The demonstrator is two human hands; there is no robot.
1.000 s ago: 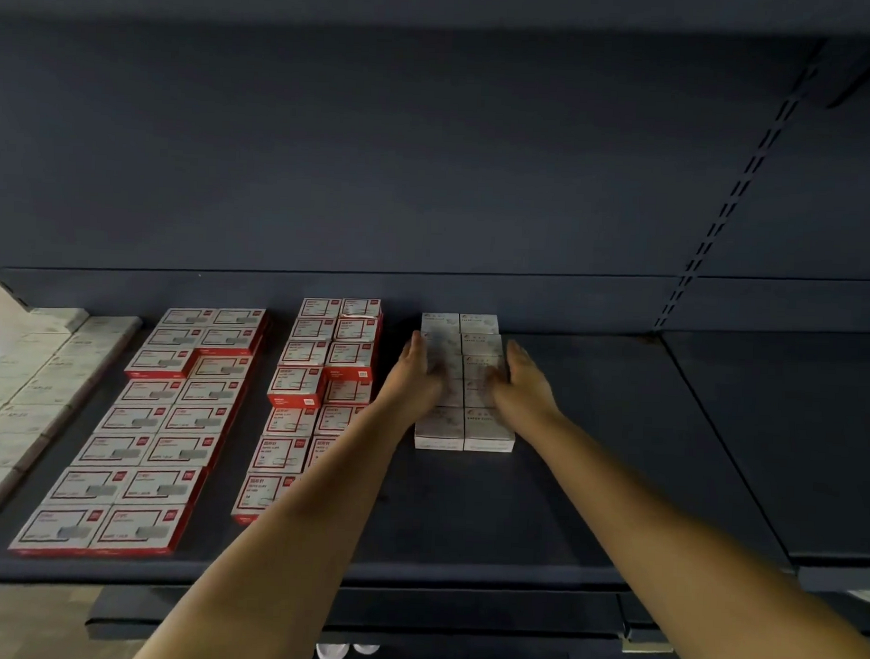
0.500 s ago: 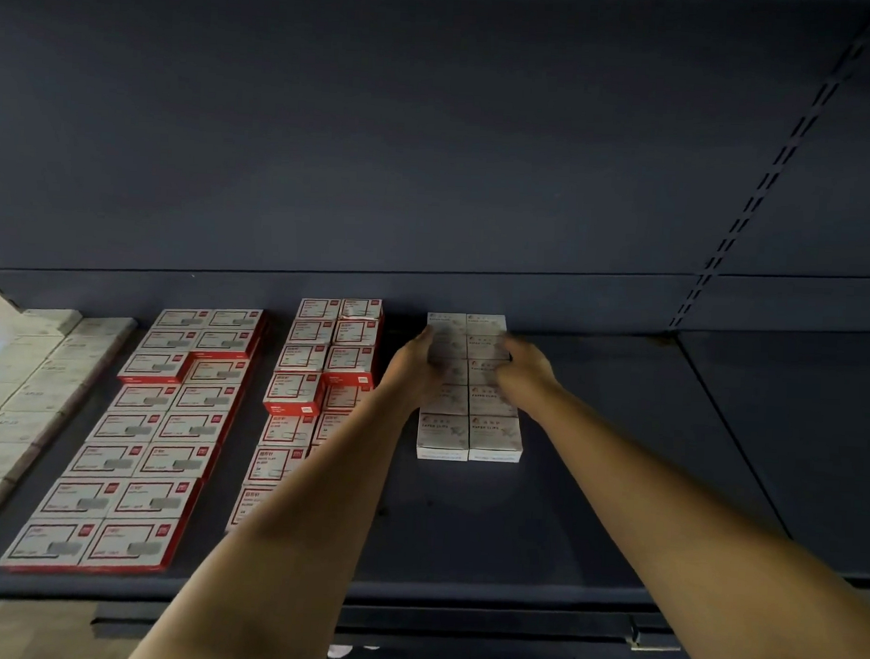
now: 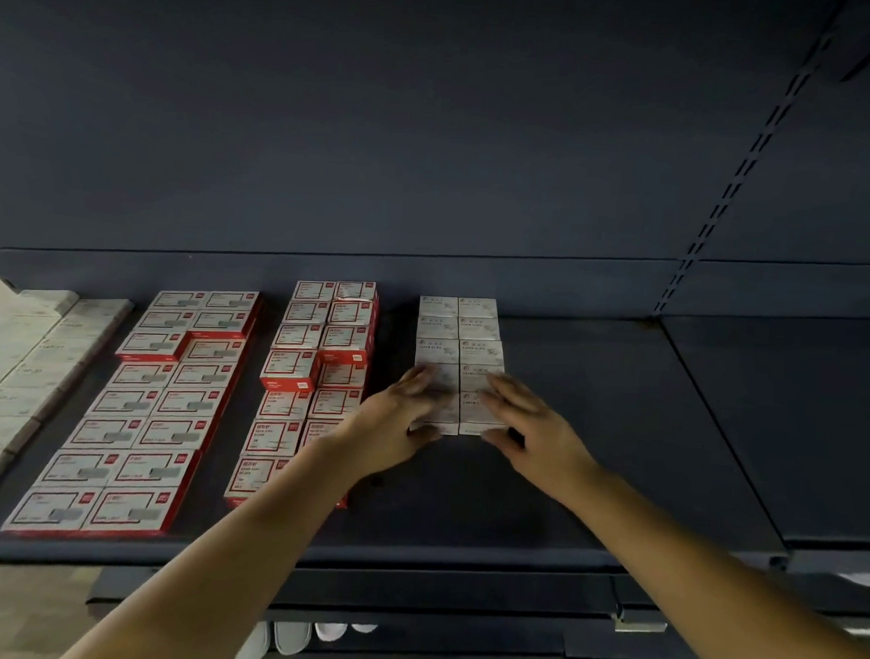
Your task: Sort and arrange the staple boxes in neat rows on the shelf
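Both hands have drawn back from the middle of the white-box block to its near end since half a second ago. In the head view, the left hand [image 3: 404, 427] and right hand [image 3: 528, 428] flank the two-wide column of small white cardboard staple boxes [image 3: 459, 352] on the dark blue metal shelf [image 3: 592, 433], fingers loosely spread over the nearest pair, thumbs at their front edge, nothing lifted. Red-and-white staple boxes [image 3: 318, 374] stand in rows to the left, larger red-edged boxes [image 3: 139, 412] beyond them.

White shoes [image 3: 291, 640] below, on the floor.
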